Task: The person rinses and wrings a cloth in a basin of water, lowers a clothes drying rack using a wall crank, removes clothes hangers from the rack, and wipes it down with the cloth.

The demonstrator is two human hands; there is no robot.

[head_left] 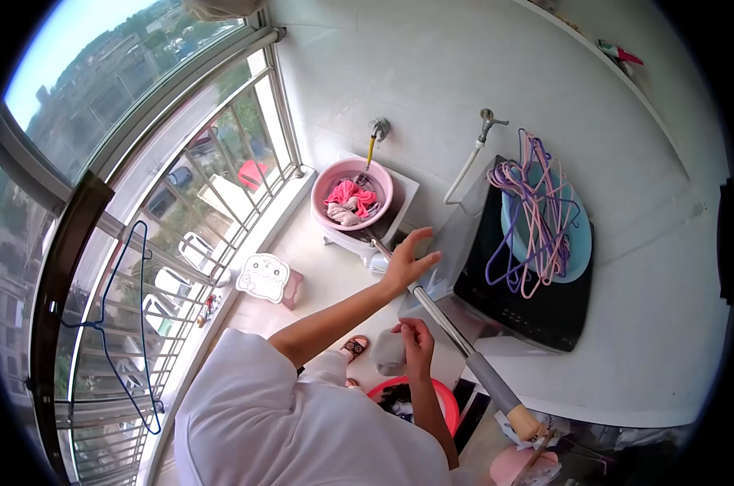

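Observation:
My left hand (407, 266) reaches out with thumb and fingers spread, holding nothing. It overlaps a metal pole (442, 314) with a grey grip; whether they touch, I cannot tell. Nearer my body, the fingers of my right hand (416, 344) are closed on a small light-grey cloth (390, 353), which hangs beside the pole. Below that hand stands a red basin (445, 402) with dark items in it, partly hidden by my arm. Ahead, a pink basin (322, 176) contains pink and grey clothes (352, 197) beneath a wall tap (380, 128).
Right of the pole, a black-topped appliance (497, 306) carries a blue basin (579, 255) piled with purple and pink hangers (537, 215). A white-topped stool (262, 276) is on the floor by the railed window. One blue hanger (101, 326) hangs at left.

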